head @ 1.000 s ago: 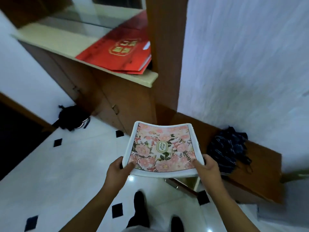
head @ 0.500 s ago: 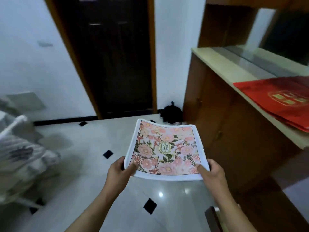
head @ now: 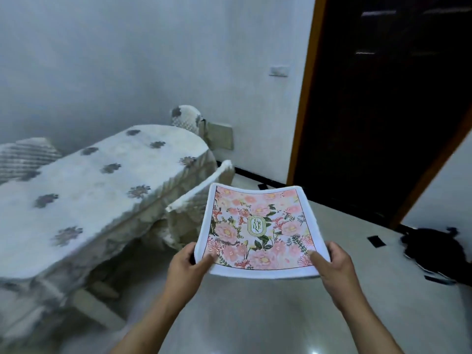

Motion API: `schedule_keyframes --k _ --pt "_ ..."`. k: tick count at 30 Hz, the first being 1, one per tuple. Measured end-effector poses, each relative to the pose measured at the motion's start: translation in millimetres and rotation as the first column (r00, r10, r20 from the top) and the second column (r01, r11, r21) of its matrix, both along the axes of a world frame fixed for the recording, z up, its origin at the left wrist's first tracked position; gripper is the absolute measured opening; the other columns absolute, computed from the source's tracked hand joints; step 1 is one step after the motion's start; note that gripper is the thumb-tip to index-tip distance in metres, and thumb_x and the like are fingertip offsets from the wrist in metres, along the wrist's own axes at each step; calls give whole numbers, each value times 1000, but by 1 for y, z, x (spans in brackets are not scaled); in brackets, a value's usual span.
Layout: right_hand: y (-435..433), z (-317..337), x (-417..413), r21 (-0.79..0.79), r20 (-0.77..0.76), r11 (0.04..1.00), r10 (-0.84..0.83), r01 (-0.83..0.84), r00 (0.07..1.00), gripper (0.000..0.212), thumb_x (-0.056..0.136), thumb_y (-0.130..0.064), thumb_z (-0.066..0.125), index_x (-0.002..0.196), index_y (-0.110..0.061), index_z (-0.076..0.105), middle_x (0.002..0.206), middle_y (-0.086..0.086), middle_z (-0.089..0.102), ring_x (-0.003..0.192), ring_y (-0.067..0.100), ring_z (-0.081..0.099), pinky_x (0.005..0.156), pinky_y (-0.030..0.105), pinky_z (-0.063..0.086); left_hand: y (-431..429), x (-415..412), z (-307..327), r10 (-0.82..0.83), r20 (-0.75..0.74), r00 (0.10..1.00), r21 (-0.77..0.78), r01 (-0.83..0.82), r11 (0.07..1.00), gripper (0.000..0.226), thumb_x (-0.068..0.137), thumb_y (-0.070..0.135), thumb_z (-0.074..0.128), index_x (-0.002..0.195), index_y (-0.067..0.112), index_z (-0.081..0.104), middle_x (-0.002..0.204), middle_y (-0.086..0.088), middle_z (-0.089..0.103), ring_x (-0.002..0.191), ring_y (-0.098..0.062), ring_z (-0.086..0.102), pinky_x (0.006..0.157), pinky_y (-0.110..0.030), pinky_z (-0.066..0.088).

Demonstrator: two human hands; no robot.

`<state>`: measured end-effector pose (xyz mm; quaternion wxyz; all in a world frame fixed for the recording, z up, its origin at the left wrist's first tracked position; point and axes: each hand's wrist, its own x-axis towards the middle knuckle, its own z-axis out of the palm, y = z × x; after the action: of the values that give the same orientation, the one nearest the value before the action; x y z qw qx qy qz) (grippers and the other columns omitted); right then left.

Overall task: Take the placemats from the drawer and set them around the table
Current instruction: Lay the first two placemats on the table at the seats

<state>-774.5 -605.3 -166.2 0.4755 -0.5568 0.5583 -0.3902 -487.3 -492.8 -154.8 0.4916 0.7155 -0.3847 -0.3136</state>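
Pink-and-white floral rectangular placemat (head: 258, 228): held in the air above the floor in front of the person, to the right of the table and not touching it. Sheet is bowed, with the side edges curled up and the middle sagging. A green oval emblem at the centre reads GARDEN. The near edge looks thick and white; cannot tell whether it is one mat or several stacked.
Left hand (head: 187, 267): pinches the near left corner of the placemat, thumb on the printed face, fingers curled underneath.
Right hand (head: 334, 264): pinches the near right corner the same way, thumb on top, fingers beneath.
Long table under a white cloth with grey flower motifs (head: 76, 195): left of the placemat. The cloth hangs over the edges in a pleated skirt.
White-covered chair (head: 194, 213): at the table's right side, between the table and the placemat.
Second covered chair (head: 186, 116): at the table's far end, against the wall.
Black soft bag (head: 434, 251): on the floor at far right, near the door frame. Blurred; contents cannot be told.
Dark wooden door (head: 383, 111): behind the placemat, set in an orange-brown frame.
White wall switch plate (head: 278, 71): on the wall just left of the frame.
Glossy pale tiled floor (head: 255, 315): has small black diamond insets.
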Motion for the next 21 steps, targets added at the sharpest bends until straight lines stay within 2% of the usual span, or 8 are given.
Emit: schedule_keyframes --k 4,7,9,13,17,18,20,21 --pt "-55 3 84 -3 -2 985 172 -172 985 7 86 -11 64 90 -17 63 85 4 72 74 23 68 63 40 53 -11 61 -5 164 -13 986 -17 -164 986 14 83 20 73 97 20 70 88 5 76 75 -12 72 60 -27 55" --pt "-102 -1 143 -10 -3 947 321 -321 947 6 88 -12 63 90 -17 61 82 5 70 59 9 63 47 26 46 -24 96 -12 289 0 957 -26 -289 957 14 85 23 71 98 21 69 89 5 75 75 -9 71 54 -20 53" --pt "-132 -1 182 -22 9 913 408 -408 913 6 88 -11 63 92 -15 61 85 4 70 62 9 64 47 20 45 -33 117 -15 365 7 931 -30 -365 931 14 85 23 71 99 21 69 89 5 75 75 -9 71 53 -19 51" --pt "-190 -1 271 -28 20 786 618 -617 786 12 89 -5 61 97 -13 60 90 1 70 69 8 68 51 19 50 -48 158 -20 560 -19 828 -63 -560 826 14 84 15 72 96 23 71 86 8 76 74 -10 71 58 -22 53" --pt "-226 7 367 -52 -18 626 779 -778 627 12 88 -7 64 95 -15 59 90 -1 68 72 9 65 51 11 45 -50 195 -22 717 -50 695 -60 -719 693 14 84 15 73 98 19 72 91 5 77 82 -13 72 66 -25 57" --pt "-230 7 395 -46 -34 566 822 -823 568 11 88 -9 64 95 -15 59 90 -2 68 74 9 64 52 12 44 -46 207 -24 756 -76 651 -61 -759 648 16 84 16 72 100 19 72 93 4 76 84 -14 72 69 -28 58" --pt "-230 10 409 -35 -20 549 835 -835 550 11 90 -12 63 99 -17 59 92 -4 68 78 10 65 56 18 46 -44 217 -19 750 -97 654 -63 -756 651 20 84 14 72 104 19 71 97 5 76 87 -14 72 75 -32 57" --pt "-228 7 431 -31 -24 508 860 -861 509 12 91 -12 62 101 -18 59 93 -5 68 78 8 66 58 20 46 -41 228 -21 783 -100 614 -55 -789 612 22 84 14 72 106 20 70 97 5 76 88 -13 72 76 -31 57"
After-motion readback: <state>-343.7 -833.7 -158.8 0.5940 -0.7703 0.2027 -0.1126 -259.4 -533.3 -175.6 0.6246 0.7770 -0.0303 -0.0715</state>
